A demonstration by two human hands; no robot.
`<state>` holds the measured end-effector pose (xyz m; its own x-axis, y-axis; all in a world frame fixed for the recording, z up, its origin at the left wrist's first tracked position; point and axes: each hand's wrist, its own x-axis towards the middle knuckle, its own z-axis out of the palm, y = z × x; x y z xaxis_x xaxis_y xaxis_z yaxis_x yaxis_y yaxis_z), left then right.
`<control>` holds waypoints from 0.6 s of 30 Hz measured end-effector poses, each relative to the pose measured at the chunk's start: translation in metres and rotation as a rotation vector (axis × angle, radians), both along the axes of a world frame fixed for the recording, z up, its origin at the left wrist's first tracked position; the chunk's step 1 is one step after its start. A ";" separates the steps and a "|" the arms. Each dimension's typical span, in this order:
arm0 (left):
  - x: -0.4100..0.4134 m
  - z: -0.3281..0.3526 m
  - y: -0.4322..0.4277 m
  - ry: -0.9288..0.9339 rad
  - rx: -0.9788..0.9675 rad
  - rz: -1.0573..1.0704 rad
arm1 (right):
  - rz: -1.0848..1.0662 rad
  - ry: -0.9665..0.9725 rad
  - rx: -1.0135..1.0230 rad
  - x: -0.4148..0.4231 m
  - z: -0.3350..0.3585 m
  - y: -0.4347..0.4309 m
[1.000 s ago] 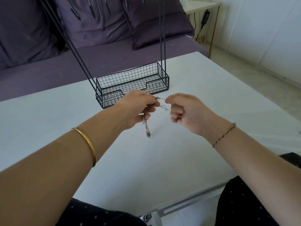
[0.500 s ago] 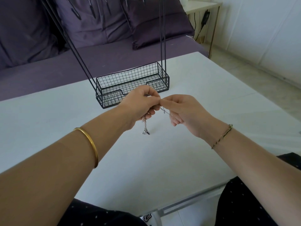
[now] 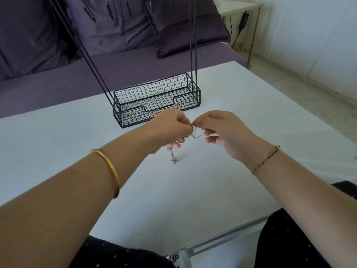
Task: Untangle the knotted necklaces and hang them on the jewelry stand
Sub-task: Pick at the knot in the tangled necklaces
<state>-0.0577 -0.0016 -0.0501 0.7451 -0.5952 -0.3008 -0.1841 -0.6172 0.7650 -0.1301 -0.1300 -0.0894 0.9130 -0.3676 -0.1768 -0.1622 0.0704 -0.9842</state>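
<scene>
Necklaces (image 3: pixel 195 134) pinched between left hand (image 3: pixel 170 128), right hand (image 3: pixel 222 130), above table (image 3: pixel 58 136)

**Person: bare forearms, two wrist ornaments, dark dotted garment.**

Both forearms are uncovered down to the left hand (image 3: pixel 172 128) and the right hand (image 3: pixel 222 130). The left forearm carries a plain, smooth gold bangle (image 3: pixel 111 171), a round band sitting above the wrist. The right wrist carries a thin bracelet (image 3: pixel 265 159) of twisted cord, dark and gold strands wound together, with a small knot or clasp at its upper end. The lap is covered by a black garment (image 3: pixel 286 244) printed with small, widely spaced pale dots.
</scene>
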 end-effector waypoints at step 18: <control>0.001 0.005 -0.004 0.239 -0.243 0.265 | 0.142 0.065 -0.177 0.001 -0.001 0.000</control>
<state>-0.0564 -0.0057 -0.0447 0.8080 -0.4677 -0.3582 0.1566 -0.4156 0.8960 -0.1287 -0.1296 -0.0904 0.9467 -0.2666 -0.1806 -0.2212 -0.1307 -0.9664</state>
